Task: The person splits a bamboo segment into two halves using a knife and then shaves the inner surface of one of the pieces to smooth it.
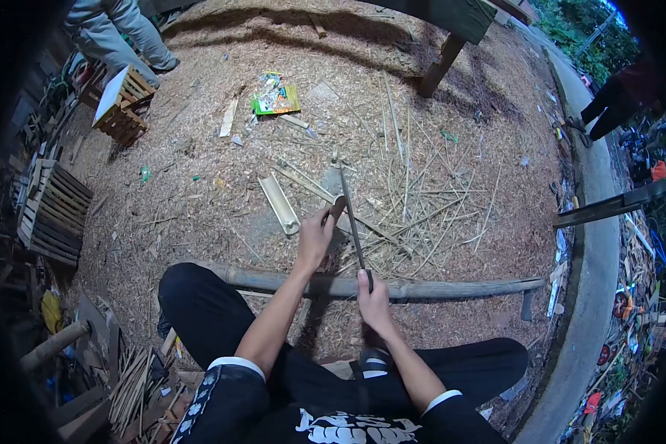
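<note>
My left hand (315, 243) is closed around a short brown piece of bamboo (338, 207), whose upper end sticks out past the fingers. In my right hand (374, 302) is the handle of a long, narrow-bladed knife (352, 218). Its dark blade points away from me and runs right beside the bamboo piece. A split half of a bamboo stem (279, 205) lies hollow side up on the ground, left of my left hand. Thin bamboo strips (429, 203) are scattered to the right of the blade.
A bamboo pole (451, 288) lies crosswise before my legs. Wooden slatted crates (58, 214) stand at the left. A bright printed packet (276, 100) lies on the shavings. Another person's legs (118, 37) show at upper left; someone stands by the concrete curb (596, 244).
</note>
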`<move>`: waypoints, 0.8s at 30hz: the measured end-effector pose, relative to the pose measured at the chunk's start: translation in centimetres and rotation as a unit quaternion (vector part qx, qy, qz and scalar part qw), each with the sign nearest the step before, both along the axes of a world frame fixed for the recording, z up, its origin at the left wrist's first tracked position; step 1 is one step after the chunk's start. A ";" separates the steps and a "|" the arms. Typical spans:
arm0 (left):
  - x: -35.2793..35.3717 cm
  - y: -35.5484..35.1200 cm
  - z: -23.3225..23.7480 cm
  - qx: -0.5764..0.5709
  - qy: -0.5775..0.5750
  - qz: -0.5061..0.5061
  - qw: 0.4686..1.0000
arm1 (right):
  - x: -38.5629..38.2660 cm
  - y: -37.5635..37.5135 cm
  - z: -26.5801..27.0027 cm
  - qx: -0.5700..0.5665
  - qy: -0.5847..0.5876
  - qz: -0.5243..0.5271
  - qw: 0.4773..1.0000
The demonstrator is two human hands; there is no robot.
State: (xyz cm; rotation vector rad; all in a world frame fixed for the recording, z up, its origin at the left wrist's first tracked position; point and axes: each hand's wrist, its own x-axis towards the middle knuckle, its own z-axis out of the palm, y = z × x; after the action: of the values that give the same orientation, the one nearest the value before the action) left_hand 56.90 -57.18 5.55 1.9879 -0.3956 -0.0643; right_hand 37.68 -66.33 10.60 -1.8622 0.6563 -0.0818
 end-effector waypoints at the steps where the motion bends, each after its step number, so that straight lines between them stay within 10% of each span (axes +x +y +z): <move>1: -0.2 0.0 -0.4 0.003 -0.031 0.016 0.999 | 0.3 -0.2 1.1 0.001 0.011 0.013 1.000; 24: -0.9 -0.6 3.7 -0.035 -0.042 0.008 0.998 | 0.4 0.3 1.4 -0.018 -0.003 -0.007 1.000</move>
State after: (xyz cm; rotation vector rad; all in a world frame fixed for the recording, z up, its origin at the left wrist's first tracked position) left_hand 55.98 -57.81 9.29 1.9294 -0.4309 0.0435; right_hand 38.12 -66.06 12.04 -1.8912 0.6682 -0.1080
